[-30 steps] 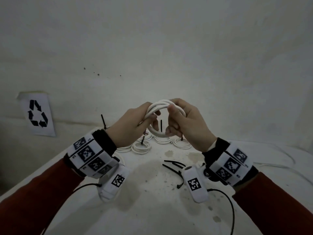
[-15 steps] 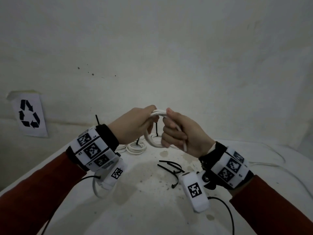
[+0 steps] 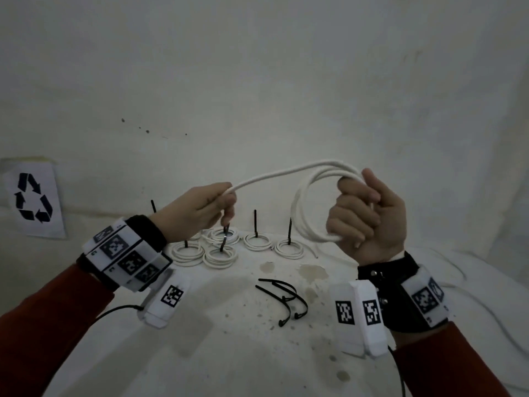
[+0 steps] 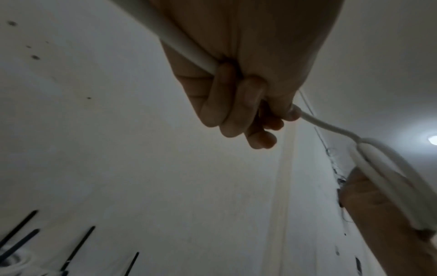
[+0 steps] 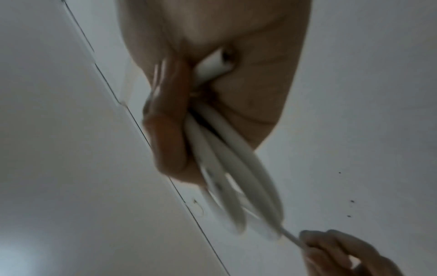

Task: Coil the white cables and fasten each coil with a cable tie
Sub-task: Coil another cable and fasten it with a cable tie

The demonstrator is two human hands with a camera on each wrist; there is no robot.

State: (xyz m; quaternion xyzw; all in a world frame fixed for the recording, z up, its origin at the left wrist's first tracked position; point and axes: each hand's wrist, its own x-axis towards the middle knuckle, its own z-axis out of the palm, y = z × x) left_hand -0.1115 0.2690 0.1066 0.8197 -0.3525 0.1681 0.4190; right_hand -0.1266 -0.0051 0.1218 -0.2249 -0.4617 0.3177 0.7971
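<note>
My right hand (image 3: 363, 216) grips a white cable coil (image 3: 303, 204) of a few loops, held upright above the table; the same coil (image 5: 227, 168) shows blurred under its fingers in the right wrist view. One strand (image 3: 272, 176) runs left from the coil's top to my left hand (image 3: 211, 207), which pinches the cable's free end (image 4: 189, 48) in a curled fist. The two hands are well apart. Loose black cable ties (image 3: 283, 296) lie on the table between my wrists.
Several finished white coils (image 3: 220, 253) with upright black tie tails sit at the back of the white table (image 3: 229, 353), against the wall. Loose white cables (image 3: 458, 282) trail off at the right. A recycling sign (image 3: 33, 199) hangs on the left wall.
The hands, close together on the coil before, have pulled apart. The right hand moved right and up with the coil; the left drew a strand out to the left.
</note>
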